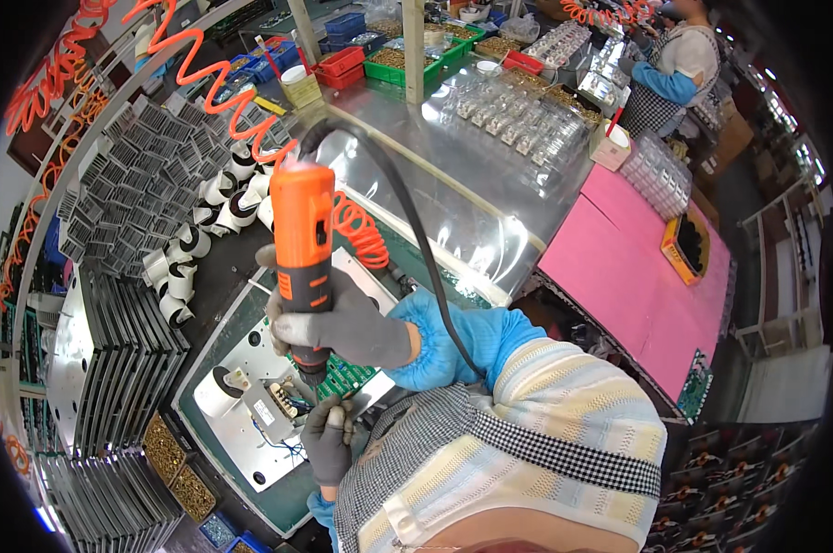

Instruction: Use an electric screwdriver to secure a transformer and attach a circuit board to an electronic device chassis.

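Note:
My right hand, in a grey glove, is wrapped round an orange and black electric screwdriver. Its dark tip points down over a white metal panel. My left hand, gloved too, is closed just below the tip, its fingers pinched together; whatever they hold is too small to make out. On the panel sit a grey box-shaped part with wires, a white round fitting and a green circuit board, partly behind the screwdriver and my hands.
Stacked dark-edged panels, white cylindrical fittings and grey finned parts stand at the left. Bins of brass-coloured screws lie lower left. An orange coiled hose and a black cable hang close. A co-worker stands far right.

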Action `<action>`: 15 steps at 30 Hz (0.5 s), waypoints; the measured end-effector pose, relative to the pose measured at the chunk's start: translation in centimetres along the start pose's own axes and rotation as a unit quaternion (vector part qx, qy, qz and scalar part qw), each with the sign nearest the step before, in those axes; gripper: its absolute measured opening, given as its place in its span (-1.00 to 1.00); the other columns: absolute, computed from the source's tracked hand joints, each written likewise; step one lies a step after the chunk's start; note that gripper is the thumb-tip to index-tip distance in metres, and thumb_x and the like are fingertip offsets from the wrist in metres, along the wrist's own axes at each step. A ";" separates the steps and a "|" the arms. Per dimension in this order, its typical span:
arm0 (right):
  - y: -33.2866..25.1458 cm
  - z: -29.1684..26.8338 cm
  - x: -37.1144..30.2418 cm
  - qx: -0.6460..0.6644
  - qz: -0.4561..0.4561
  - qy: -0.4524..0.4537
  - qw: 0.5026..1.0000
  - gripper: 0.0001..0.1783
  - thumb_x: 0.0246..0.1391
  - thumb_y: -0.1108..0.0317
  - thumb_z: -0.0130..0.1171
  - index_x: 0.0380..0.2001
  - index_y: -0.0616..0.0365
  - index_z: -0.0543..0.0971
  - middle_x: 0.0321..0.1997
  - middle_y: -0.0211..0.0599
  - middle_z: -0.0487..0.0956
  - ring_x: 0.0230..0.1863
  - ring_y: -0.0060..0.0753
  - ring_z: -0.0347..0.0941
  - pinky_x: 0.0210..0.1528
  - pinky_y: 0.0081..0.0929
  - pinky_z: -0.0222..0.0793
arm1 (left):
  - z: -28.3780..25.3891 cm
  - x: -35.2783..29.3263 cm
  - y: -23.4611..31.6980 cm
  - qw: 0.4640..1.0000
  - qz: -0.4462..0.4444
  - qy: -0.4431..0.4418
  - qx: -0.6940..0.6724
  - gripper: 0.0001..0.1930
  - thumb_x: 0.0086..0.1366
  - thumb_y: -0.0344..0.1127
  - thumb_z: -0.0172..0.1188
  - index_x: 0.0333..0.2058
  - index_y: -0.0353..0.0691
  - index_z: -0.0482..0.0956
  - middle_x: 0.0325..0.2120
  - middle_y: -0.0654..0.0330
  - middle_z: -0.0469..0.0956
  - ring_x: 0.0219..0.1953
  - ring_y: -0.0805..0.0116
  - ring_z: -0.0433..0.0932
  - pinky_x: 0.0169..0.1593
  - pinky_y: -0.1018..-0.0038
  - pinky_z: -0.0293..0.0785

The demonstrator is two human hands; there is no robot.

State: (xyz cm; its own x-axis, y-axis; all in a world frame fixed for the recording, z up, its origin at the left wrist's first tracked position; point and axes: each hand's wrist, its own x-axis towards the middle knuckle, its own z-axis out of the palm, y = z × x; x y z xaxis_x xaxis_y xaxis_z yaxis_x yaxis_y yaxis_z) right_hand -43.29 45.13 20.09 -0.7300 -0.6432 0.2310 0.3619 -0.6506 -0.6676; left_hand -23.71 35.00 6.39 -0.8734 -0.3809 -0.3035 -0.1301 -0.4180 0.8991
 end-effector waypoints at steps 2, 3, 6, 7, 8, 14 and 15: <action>0.7 -0.8 -0.6 -0.065 0.038 -0.031 0.997 -0.18 -0.01 0.51 0.24 0.32 0.15 0.14 -0.33 -0.33 0.53 -0.32 -0.43 0.54 -0.24 -0.40 0.48 | 0.2 -0.1 0.0 0.999 0.015 0.028 0.042 -0.74 0.38 -0.40 0.14 -0.03 -0.40 0.54 -0.39 0.19 0.58 -0.56 0.62 0.34 -0.48 0.67 0.28; 1.0 -1.1 -0.8 -0.077 0.057 -0.033 0.995 -0.22 -0.02 0.52 0.25 0.29 0.14 0.18 -0.33 -0.37 0.52 -0.32 -0.47 0.52 -0.25 -0.45 0.47 | -0.1 -0.2 -0.4 0.994 0.025 0.049 0.091 -0.76 0.35 -0.36 0.19 -0.08 -0.39 0.55 -0.40 0.19 0.59 -0.56 0.62 0.37 -0.47 0.67 0.31; 1.7 -1.5 -1.5 -0.091 0.080 -0.021 0.992 -0.26 -0.01 0.53 0.26 0.25 0.13 0.22 -0.31 -0.38 0.52 -0.31 -0.49 0.52 -0.25 -0.46 0.47 | -0.1 -0.4 -0.6 0.983 0.041 0.087 0.154 -0.76 0.31 -0.31 0.26 -0.17 -0.39 0.59 -0.42 0.20 0.61 -0.54 0.62 0.43 -0.45 0.66 0.36; 1.8 -1.5 -1.6 -0.089 0.078 -0.022 0.993 -0.29 -0.01 0.53 0.27 0.22 0.13 0.23 -0.30 -0.39 0.52 -0.30 -0.50 0.52 -0.25 -0.45 0.48 | 0.0 -0.5 -0.6 0.979 0.044 0.104 0.169 -0.76 0.29 -0.30 0.28 -0.20 -0.39 0.60 -0.43 0.21 0.61 -0.52 0.61 0.45 -0.44 0.65 0.37; 1.9 -1.3 -1.7 -0.089 0.078 -0.024 0.993 -0.29 -0.01 0.53 0.27 0.22 0.13 0.23 -0.30 -0.39 0.52 -0.30 -0.50 0.52 -0.25 -0.45 0.48 | 0.2 -0.6 -0.5 0.979 0.046 0.105 0.168 -0.76 0.29 -0.30 0.28 -0.20 -0.39 0.60 -0.43 0.21 0.61 -0.52 0.61 0.45 -0.44 0.65 0.37; 1.4 -0.8 -1.7 -0.086 0.041 0.009 0.995 -0.61 -0.04 0.42 0.32 -0.17 0.11 0.38 -0.43 -0.47 0.49 -0.50 -0.64 0.44 -0.46 -0.54 0.41 | 1.0 -0.8 -0.1 0.976 0.047 0.136 0.161 -0.75 0.27 -0.31 0.31 -0.20 -0.39 0.61 -0.42 0.19 0.62 -0.44 0.51 0.51 -0.34 0.59 0.43; 1.5 -1.0 -1.7 -0.093 0.037 0.007 0.995 -0.61 -0.05 0.41 0.33 -0.16 0.11 0.38 -0.42 -0.47 0.49 -0.50 -0.64 0.43 -0.46 -0.54 0.41 | 1.3 -0.9 0.0 0.980 0.045 0.138 0.139 -0.75 0.26 -0.32 0.32 -0.19 -0.40 0.60 -0.41 0.19 0.62 -0.41 0.51 0.51 -0.32 0.59 0.43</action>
State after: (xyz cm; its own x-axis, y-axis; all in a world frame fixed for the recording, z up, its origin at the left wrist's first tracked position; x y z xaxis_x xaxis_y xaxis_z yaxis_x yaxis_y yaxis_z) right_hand -42.09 45.62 18.04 -0.7134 -0.6805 0.1674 0.3031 -0.5150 -0.8018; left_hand -23.54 36.38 7.04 -0.7322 -0.6301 -0.2585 -0.2153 -0.1460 0.9656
